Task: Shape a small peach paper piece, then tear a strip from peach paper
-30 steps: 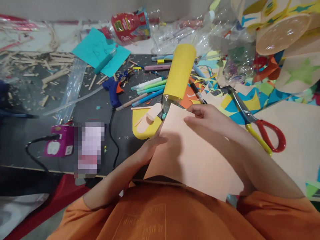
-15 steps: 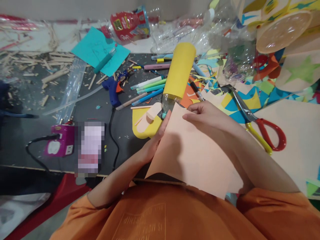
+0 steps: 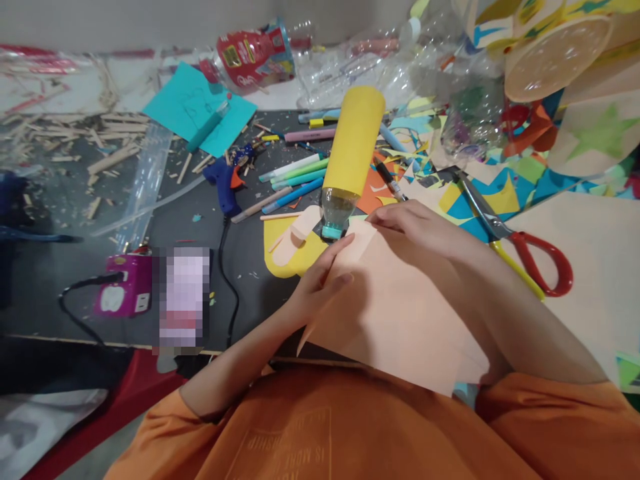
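Observation:
Both my hands hold a peach sheet of paper (image 3: 395, 313) just in front of my chest. My left hand (image 3: 320, 283) grips its left edge, fingers on top near the upper corner. My right hand (image 3: 415, 227) pinches the top edge, fingers curled over it. Just beyond the sheet lies a plastic bottle wrapped in yellow paper (image 3: 353, 150), its teal cap (image 3: 331, 232) pointing at me and almost touching the sheet's top corner. A yellow paper cut-out (image 3: 285, 250) with a peach shape on it lies left of the cap.
Red-and-yellow-handled scissors (image 3: 525, 257) lie to the right on coloured paper scraps. A blue glue gun (image 3: 225, 180) with its black cord, several markers (image 3: 295, 177), a teal sheet (image 3: 197, 110), wooden sticks (image 3: 107, 160), a purple power adapter (image 3: 125, 293) and clear bottles (image 3: 360, 63) crowd the dark table.
The peach sheet has dropped lower and flatter, uncovering the bottle's teal cap. My left hand slid from the sheet's lower left edge up onto its top near the corner.

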Motion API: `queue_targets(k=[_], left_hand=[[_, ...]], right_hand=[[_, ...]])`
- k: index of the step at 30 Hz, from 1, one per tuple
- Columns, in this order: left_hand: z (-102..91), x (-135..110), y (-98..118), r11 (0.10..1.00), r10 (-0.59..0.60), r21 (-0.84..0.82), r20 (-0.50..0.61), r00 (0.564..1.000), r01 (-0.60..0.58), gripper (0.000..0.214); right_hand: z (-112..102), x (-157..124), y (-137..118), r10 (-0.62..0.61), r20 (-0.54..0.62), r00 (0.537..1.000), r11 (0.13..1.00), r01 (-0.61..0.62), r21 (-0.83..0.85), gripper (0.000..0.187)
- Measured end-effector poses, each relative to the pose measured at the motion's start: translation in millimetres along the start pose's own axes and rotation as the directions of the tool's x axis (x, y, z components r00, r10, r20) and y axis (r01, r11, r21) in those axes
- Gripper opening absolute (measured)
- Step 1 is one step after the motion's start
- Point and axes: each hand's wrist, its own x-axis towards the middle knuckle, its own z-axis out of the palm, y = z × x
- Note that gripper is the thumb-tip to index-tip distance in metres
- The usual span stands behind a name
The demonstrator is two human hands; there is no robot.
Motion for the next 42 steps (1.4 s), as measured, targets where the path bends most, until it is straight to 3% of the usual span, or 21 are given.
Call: queue_targets(k=[7,14,20,25,28,32,36,42], left_hand=[[1.0,-3,2,0.982,0.169,0.087,-0.015,0.986,-0.167,0.049],[-0.9,-1,12,0.993,0.106,0.058,-0.012,0.994,-0.105,0.043],[3.5,0,5,0.991,0.111,0.082,-0.071,0.991,-0.105,0.038],[4.4,2,8,0.992,-0.063,-0.114,-0.089,0.994,0.052,0.052],[1.1,10,23,0.983,-0.17,-0.088,-0.091,0.981,0.162,0.047],[-3.3,23,38,0.988,-0.101,0.109,-0.107,0.989,0.113,0.026],[-3.7,31,35,0.992,-0.059,0.101,-0.197,0.979,0.08,0.01],[-1.7,29,25,0.993,-0.004,0.112,-0.262,0.965,0.035,0.011]], right_hand=[[6,0,0,0.089,0.069,0.994,0.994,-0.092,0.051,0.026],[4,2,1,0.061,0.093,0.994,0.997,-0.066,0.048,0.027],[5,3,3,0.048,0.082,0.995,0.999,-0.047,-0.012,0.028],[13,4,7,0.039,0.107,0.993,0.999,-0.042,0.025,0.028],[17,2,5,0.038,0.153,0.988,0.998,-0.045,0.04,0.029],[20,-1,0,0.021,0.175,0.984,0.999,-0.025,0.02,0.028],[21,0,0,0.025,0.163,0.986,1.0,-0.027,0.008,0.026],[18,1,5,0.049,0.188,0.981,0.999,-0.05,0.003,0.023]])
